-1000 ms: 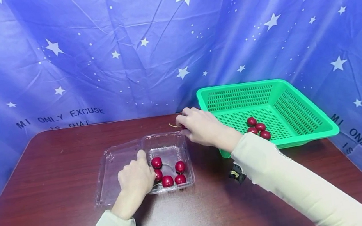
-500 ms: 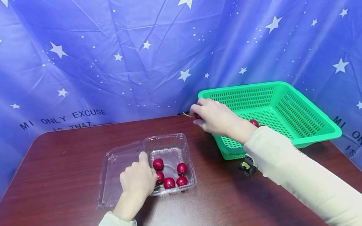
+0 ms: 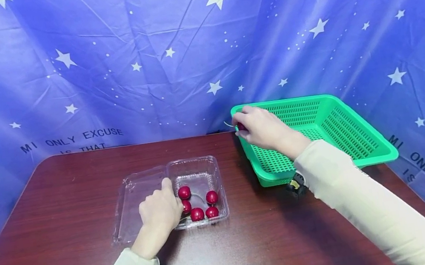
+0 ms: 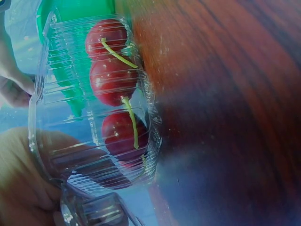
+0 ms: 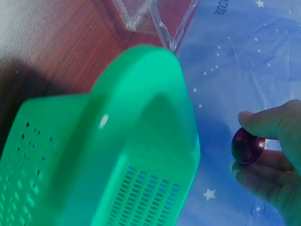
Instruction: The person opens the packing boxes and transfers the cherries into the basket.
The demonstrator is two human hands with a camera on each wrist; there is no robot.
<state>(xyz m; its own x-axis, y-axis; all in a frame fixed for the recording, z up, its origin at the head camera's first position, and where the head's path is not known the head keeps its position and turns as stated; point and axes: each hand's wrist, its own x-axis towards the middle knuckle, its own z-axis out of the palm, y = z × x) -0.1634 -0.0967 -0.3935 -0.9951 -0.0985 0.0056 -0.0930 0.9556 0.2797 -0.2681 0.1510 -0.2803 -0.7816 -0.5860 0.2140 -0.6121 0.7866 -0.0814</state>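
Observation:
My right hand (image 3: 264, 129) pinches a dark red cherry (image 5: 247, 147) between thumb and fingertips. Its thin stem points left, and the hand is above the left rim of the green plastic basket (image 3: 362, 127). My left hand (image 3: 160, 210) grips the hinge side of a clear plastic clamshell box (image 3: 220, 182), partly covering it. Its fingers show through the box wall in the left wrist view. Several cherries (image 3: 197, 214) with stems lie in the near part of the box. The box's lid (image 3: 133, 200) lies folded out to the left.
A dark wooden table (image 3: 62, 212) bears the box and the basket, which stands at the back right. A blue star-printed cloth (image 3: 174, 78) hangs behind. Under the right cuff, a small black device (image 3: 297, 185) shows. My right arm hides part of the basket's inside.
My right hand has moved right and slightly away with the cherry, from beside the box to over the basket's left rim. The left hand and the box have stayed put.

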